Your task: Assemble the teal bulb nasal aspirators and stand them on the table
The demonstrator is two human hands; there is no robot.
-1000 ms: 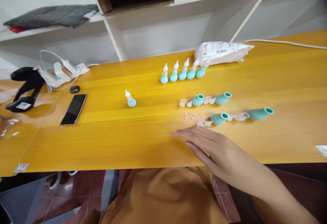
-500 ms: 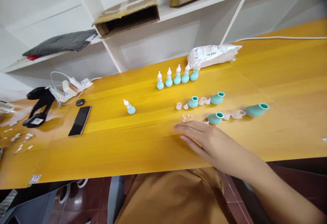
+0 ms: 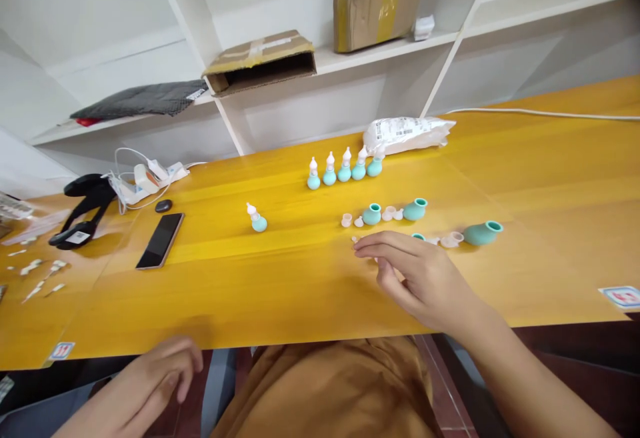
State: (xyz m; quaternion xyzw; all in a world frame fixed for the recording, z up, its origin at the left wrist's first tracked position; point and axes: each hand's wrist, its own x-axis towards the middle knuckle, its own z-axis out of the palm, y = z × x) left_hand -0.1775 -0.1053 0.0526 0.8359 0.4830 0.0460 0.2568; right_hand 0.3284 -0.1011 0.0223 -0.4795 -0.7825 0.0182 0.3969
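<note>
At four o'clock from the middle of the view, the right hand is palm down above the yellow table, its fingertips close beside a tiny pale ring; whether they pinch it, I cannot tell. Toward eight o'clock, the left hand is by the near edge, slightly blurred, its fingers loosely curled and its grip released.

Around three o'clock lie the open teal containers: a round bulb, a second bulb to its right, and a larger bulb farther out, tilted with its mouth up. Another rim peeks from behind the right hand. The mouths show green inner walls; what lies deeper is hidden. Beside the round bulb, a clear cup stands mouth up next to a small translucent cap.

Near one o'clock, five assembled droppers stand in a row, pale tips on teal bulbs; a single dropper leans toward nine o'clock. At two o'clock is a labelled plastic bag, its contents unclear. At eleven o'clock, an open cardboard box shows a dark interior on the shelf.
</note>
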